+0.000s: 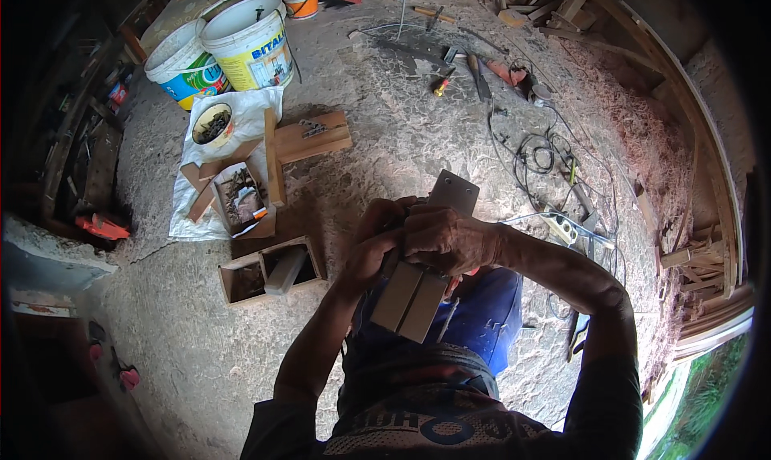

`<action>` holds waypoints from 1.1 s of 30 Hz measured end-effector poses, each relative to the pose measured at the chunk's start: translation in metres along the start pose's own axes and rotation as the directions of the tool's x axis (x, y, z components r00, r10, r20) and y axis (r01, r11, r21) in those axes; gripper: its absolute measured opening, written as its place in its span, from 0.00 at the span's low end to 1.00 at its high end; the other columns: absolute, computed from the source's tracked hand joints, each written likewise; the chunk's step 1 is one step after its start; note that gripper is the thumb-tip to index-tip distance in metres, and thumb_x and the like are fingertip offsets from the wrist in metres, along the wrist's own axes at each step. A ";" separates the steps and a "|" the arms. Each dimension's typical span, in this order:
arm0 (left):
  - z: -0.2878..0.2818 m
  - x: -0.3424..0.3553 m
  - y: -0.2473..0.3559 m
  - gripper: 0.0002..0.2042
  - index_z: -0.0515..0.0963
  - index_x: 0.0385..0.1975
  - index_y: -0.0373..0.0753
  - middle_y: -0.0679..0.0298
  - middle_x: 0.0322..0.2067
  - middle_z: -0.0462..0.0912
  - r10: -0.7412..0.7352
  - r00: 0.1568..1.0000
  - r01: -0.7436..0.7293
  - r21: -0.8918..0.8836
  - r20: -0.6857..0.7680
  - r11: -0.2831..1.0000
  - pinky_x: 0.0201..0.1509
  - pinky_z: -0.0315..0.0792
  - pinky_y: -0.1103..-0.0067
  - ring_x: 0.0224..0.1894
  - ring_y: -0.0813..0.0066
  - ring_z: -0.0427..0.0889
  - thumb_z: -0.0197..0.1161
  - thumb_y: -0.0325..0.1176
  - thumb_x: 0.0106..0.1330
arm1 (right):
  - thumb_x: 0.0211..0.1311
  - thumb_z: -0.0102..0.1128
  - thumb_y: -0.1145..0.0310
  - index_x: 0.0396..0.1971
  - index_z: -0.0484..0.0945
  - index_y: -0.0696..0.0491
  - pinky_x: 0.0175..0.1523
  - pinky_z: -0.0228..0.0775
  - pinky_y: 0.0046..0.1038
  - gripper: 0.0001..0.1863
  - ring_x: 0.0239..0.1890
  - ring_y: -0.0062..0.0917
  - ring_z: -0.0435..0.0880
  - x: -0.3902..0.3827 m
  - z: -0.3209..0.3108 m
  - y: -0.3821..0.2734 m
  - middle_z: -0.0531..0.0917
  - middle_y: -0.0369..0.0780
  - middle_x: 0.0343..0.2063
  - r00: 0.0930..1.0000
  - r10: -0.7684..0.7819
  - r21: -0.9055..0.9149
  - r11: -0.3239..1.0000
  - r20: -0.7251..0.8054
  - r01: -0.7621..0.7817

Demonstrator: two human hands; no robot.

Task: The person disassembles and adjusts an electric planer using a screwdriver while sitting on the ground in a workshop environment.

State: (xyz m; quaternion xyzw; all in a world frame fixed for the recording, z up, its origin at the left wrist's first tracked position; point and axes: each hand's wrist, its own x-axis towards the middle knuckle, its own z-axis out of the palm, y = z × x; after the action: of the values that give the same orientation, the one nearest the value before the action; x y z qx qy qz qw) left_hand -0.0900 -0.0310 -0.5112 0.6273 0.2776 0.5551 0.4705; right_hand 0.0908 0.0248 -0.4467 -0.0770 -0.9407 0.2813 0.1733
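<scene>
My left hand [376,247] and my right hand [451,239] are together over my lap, both with fingers closed round one long flat piece. Past the knuckles, its far end is a grey plate [454,192] with two small holes. On the near side, two flat tan strips [411,301] lie side by side with a dark gap between them. My fingers cover the middle, so I cannot make out how these parts join or what the fingertips press on. Blue trousers [490,311] show beneath the piece.
A two-part wooden box [227,287] with a block across it sits on the rough floor to the left. Beyond are a tray of small hardware [242,199], a tub of screws [213,125] and two white buckets [249,42]. Cables [536,156] and tools lie at the right.
</scene>
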 end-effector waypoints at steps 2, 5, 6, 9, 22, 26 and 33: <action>0.002 -0.003 -0.002 0.19 0.82 0.47 0.34 0.52 0.52 0.71 -0.053 0.999 0.054 -0.084 0.008 0.995 0.63 0.66 0.67 0.63 0.55 0.71 0.71 0.31 0.54 | 0.51 0.67 0.71 0.22 0.75 0.53 0.44 0.73 0.35 0.08 0.38 0.33 0.79 0.002 0.000 -0.001 0.77 0.37 0.28 0.998 -0.059 -0.017 0.998 -0.026 0.059; -0.012 -0.011 -0.021 0.21 0.80 0.49 0.33 0.48 0.59 0.68 0.017 0.996 -0.024 0.079 0.088 0.997 0.65 0.64 0.67 0.64 0.54 0.70 0.71 0.32 0.55 | 0.52 0.67 0.69 0.26 0.77 0.52 0.48 0.73 0.35 0.06 0.40 0.33 0.79 0.001 0.003 -0.004 0.78 0.37 0.30 1.000 0.014 -0.052 0.999 -0.026 -0.015; -0.018 -0.011 -0.023 0.21 0.80 0.49 0.32 0.46 0.61 0.66 0.013 0.993 -0.028 0.136 0.115 0.990 0.65 0.64 0.67 0.64 0.54 0.69 0.70 0.33 0.55 | 0.53 0.67 0.69 0.27 0.79 0.52 0.49 0.73 0.35 0.06 0.41 0.33 0.80 -0.003 0.001 -0.008 0.78 0.37 0.31 0.996 0.064 -0.060 0.996 -0.064 -0.068; -0.021 -0.010 -0.020 0.22 0.78 0.52 0.34 0.43 0.64 0.62 0.022 0.994 -0.015 -0.059 0.111 0.998 0.67 0.62 0.65 0.66 0.52 0.67 0.69 0.37 0.58 | 0.56 0.67 0.67 0.34 0.82 0.50 0.52 0.72 0.36 0.07 0.42 0.33 0.80 -0.017 0.000 -0.024 0.80 0.37 0.33 0.954 0.241 -0.017 0.969 -0.180 -0.248; -0.012 -0.004 -0.019 0.25 0.70 0.58 0.46 0.39 0.66 0.58 0.161 0.972 -0.135 -0.148 0.174 0.980 0.67 0.61 0.60 0.68 0.46 0.64 0.66 0.45 0.63 | 0.57 0.65 0.66 0.33 0.82 0.53 0.53 0.72 0.36 0.08 0.40 0.37 0.81 -0.059 0.002 -0.055 0.80 0.42 0.32 0.851 0.470 -0.034 0.871 -0.234 -0.490; -0.011 -0.006 -0.020 0.25 0.70 0.58 0.46 0.39 0.66 0.59 0.108 0.983 -0.102 -0.046 0.150 0.994 0.66 0.62 0.60 0.67 0.46 0.65 0.66 0.45 0.64 | 0.55 0.66 0.67 0.31 0.81 0.53 0.52 0.73 0.36 0.07 0.40 0.35 0.80 -0.056 0.001 -0.057 0.79 0.39 0.30 0.874 0.450 -0.072 0.880 -0.183 -0.469; -0.002 -0.001 -0.004 0.25 0.70 0.59 0.49 0.40 0.65 0.61 -0.228 0.969 0.247 -0.283 0.100 0.927 0.67 0.61 0.61 0.67 0.46 0.65 0.64 0.50 0.64 | 0.43 0.68 0.70 0.26 0.77 0.52 0.50 0.73 0.35 0.10 0.40 0.33 0.79 -0.059 0.004 -0.035 0.77 0.36 0.28 0.969 0.227 -0.099 0.967 -0.097 -0.237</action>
State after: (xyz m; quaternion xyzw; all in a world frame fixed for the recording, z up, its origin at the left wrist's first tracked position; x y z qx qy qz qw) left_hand -0.0916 -0.0300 -0.5152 0.5301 0.2508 0.5083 0.6306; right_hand 0.1423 -0.0212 -0.4471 -0.2080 -0.9311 0.2438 0.1745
